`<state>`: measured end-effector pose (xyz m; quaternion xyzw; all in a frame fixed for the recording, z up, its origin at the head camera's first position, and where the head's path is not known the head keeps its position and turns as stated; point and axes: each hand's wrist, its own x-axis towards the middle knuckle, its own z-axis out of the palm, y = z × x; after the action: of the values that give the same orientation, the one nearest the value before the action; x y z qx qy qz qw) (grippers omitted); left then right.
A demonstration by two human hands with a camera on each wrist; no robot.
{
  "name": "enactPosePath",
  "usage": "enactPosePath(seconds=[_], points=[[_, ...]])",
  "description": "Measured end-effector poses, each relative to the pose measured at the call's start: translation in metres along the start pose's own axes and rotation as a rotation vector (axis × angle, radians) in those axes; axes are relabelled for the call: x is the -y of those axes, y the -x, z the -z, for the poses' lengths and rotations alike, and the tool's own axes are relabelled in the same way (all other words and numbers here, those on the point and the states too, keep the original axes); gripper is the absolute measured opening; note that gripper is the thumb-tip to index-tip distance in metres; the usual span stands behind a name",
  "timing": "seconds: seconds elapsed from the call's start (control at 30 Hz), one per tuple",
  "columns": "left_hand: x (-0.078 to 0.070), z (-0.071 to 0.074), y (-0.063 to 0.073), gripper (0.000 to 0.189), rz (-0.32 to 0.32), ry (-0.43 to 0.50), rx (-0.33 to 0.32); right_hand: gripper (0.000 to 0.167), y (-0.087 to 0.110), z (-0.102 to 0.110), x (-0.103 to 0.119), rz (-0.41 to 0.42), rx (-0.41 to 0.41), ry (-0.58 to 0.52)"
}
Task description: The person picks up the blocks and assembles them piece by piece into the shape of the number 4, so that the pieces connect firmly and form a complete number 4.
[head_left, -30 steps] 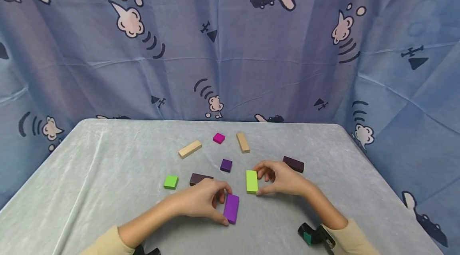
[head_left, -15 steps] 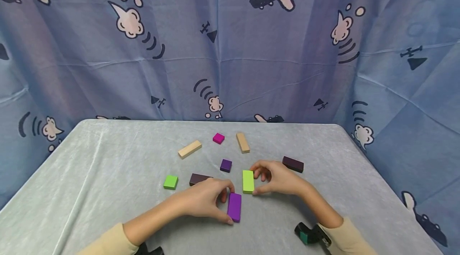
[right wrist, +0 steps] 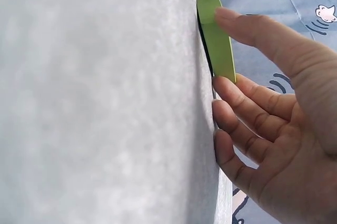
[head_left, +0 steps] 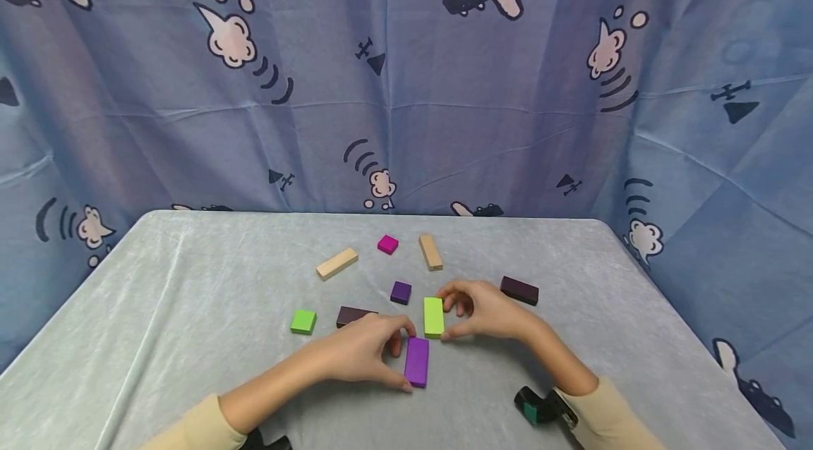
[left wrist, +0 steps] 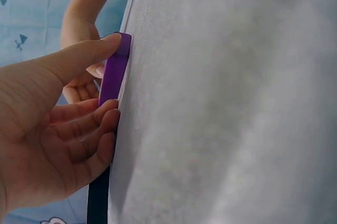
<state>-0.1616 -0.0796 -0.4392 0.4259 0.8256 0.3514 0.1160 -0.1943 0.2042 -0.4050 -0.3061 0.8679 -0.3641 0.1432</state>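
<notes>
Near the table's front centre in the head view, my left hand [head_left: 367, 350] pinches a purple block [head_left: 416, 362] by its two short ends, thumb at the near end and fingertips at the far end. A yellow-green block [head_left: 433, 317] is held the same way by my right hand [head_left: 485, 310], just beyond and right of the purple one. The two blocks are close, corner to corner. In the left wrist view the purple block [left wrist: 115, 70] lies low along the cloth between thumb and index finger. The right wrist view shows the yellow-green block [right wrist: 218, 39] likewise low at the cloth.
Beyond my hands lie a dark purple cube [head_left: 401, 293], a magenta block [head_left: 388, 245] and two plain wooden blocks [head_left: 337, 264]. A green block [head_left: 303, 321] and a dark brown block [head_left: 354, 316] lie left; another dark brown block [head_left: 519, 290] lies right. A patterned curtain [head_left: 317, 83] hangs behind the table.
My right hand has slid the yellow-green block leftward. My left hand has moved the purple block slightly right and away from me, so the two blocks are closer together.
</notes>
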Motion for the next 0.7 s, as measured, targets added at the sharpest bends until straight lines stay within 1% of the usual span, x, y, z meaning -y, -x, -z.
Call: enactPosePath(seconds=[0.1,0.13,0.17,0.33,0.43,0.7], points=[[0.003,0.0,0.0,0.061,0.006,0.015,0.01,0.055,-0.001,0.0,0.0,-0.002,-0.002,-0.001],[0.002,0.001,0.0,0.06,0.01,0.022,0.014,0.054,-0.002,0.0,0.0,-0.002,-0.002,0.0],[-0.001,0.003,0.0,0.059,0.019,0.027,0.02,0.054,-0.002,0.001,0.0,-0.002,-0.002,0.0],[-0.026,0.015,0.001,0.055,0.098,0.075,0.046,0.054,-0.004,0.0,-0.002,-0.003,-0.004,-0.004],[-0.031,0.015,-0.001,0.054,0.125,0.059,0.047,0.054,-0.005,0.0,-0.002,-0.003,-0.005,-0.004],[-0.034,0.012,-0.005,0.055,0.126,0.032,0.034,0.052,-0.007,0.0,0.0,-0.004,-0.005,0.017]])
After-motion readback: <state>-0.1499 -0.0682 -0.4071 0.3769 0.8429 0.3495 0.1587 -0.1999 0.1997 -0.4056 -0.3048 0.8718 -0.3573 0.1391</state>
